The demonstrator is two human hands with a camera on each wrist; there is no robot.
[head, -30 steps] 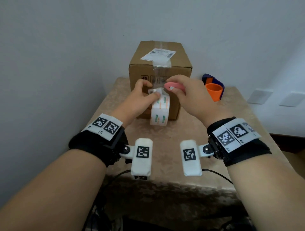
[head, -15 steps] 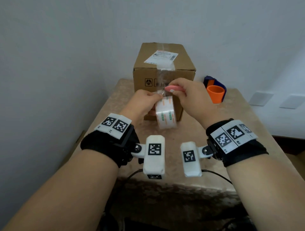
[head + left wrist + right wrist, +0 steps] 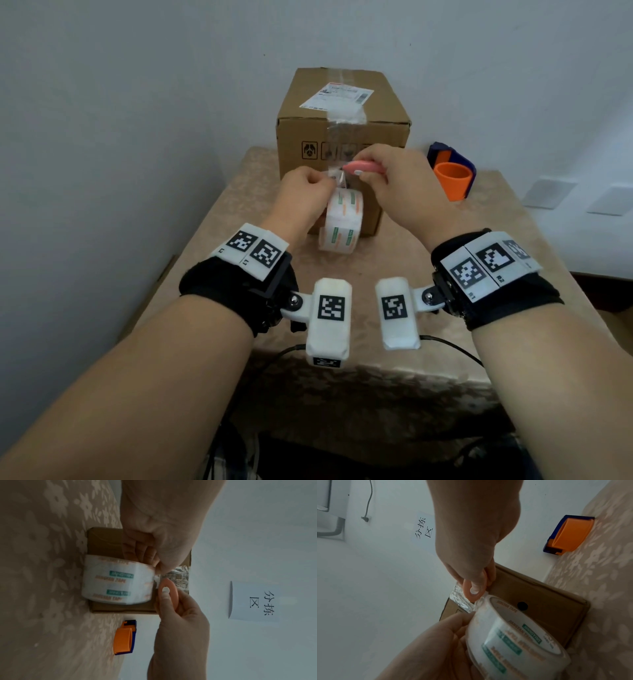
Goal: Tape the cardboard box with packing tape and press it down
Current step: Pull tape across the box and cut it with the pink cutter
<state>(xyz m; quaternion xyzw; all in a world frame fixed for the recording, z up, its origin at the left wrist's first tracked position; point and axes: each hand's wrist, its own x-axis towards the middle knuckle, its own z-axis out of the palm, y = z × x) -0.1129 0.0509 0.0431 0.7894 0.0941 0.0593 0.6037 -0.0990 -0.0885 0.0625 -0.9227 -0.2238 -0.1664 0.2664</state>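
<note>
A brown cardboard box (image 3: 342,113) stands at the back of the table with a clear tape strip (image 3: 337,144) running over its top and down its front. My left hand (image 3: 315,185) grips the printed packing tape roll (image 3: 340,222) in front of the box, its thumb pinching the pulled-out tape at the roll's top. My right hand (image 3: 383,174) holds a small pink cutter (image 3: 363,167), whose tip meets the tape just above the roll. The wrist views show the cutter (image 3: 167,589) (image 3: 471,588) touching the tape beside the roll (image 3: 111,584) (image 3: 513,635).
An orange and blue tape dispenser (image 3: 452,171) sits right of the box on the beige patterned tablecloth (image 3: 479,240). White walls close in behind and on the left. A paper sign (image 3: 254,599) hangs on the wall.
The cutter tip has edged left, closer to my left thumb at the tape. The roll hangs slightly lower. Both hands keep their holds.
</note>
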